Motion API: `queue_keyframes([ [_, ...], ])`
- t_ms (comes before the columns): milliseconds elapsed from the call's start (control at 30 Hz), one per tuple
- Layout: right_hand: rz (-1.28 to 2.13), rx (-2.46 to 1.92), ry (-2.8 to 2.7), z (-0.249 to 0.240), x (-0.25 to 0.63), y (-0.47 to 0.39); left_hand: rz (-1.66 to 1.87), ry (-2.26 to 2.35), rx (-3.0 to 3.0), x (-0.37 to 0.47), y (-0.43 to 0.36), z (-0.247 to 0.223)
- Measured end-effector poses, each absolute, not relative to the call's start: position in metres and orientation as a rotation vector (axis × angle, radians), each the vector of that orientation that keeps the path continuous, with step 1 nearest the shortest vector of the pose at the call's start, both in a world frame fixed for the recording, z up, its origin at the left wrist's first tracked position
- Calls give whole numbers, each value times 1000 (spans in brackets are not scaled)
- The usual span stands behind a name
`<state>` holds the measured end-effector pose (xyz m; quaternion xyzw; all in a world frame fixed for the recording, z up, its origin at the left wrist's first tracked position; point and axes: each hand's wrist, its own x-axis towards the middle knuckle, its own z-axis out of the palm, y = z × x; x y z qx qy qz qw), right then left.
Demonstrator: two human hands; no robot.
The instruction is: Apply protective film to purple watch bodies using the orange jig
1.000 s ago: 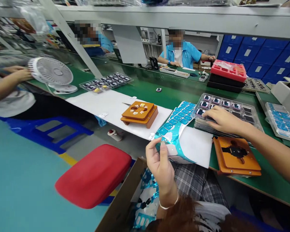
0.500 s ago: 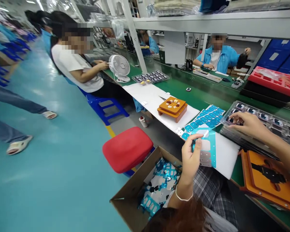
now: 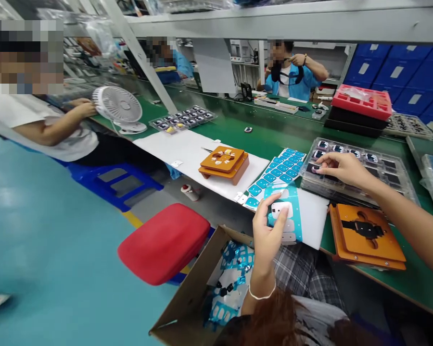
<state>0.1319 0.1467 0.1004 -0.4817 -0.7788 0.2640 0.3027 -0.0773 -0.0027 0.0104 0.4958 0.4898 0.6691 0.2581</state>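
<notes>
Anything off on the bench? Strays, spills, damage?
One stray: a small part lies loose on the green bench, while similar-looking parts sit in the far tray and near tray. Might be set aside deliberately; can't tell. I see no spill or obvious damage.

Left hand (image 3: 269, 233): pinches a blue film (image 3: 296, 211) between thumb and fingers, near the sheet's lower end.
Right hand (image 3: 342, 168): fingertips close on a small part (image 3: 315, 169) at the tray's left side; contact with the tray is unclear.
Tray (image 3: 380, 194): clear, beside the sheet.
Sheet (image 3: 281, 168): blue stickers, partly on the white mat (image 3: 162, 146).
Orange fixture (image 3: 225, 161): on the mat.
Watch (image 3: 364, 228): black, on the orange block (image 3: 353, 245) below the tray.
Box (image 3: 185, 293): open, holding blue scraps (image 3: 225, 310), beside the red stool (image 3: 164, 240).
</notes>
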Motion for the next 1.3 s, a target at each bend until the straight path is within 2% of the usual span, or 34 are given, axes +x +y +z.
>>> queue_keyframes([
  [167,841,-1269,-1854,108,145,136,1789,1333,1431,-70,-1,10],
  [433,1559,-1132,-1281,116,146,77,1820,1309,1864,-36,13,22],
  [533,1658,-1121,-1210,110,146,47,1865,1234,1943,-25,10,27],
  [633,1417,-1099,-1349,100,152,27,1762,1066,1828,-22,5,29],
  [800,236,-680,-2096,93,169,15,1534,971,1665,-24,0,28],
  [867,-60,-546,-2309,94,174,12,1489,958,1690,-23,-2,27],
  [1100,-370,-555,-2504,97,179,4,1362,955,1759,-13,-2,22],
  [1300,-313,-609,-2571,105,194,5,1273,900,1695,-13,-1,24],
])
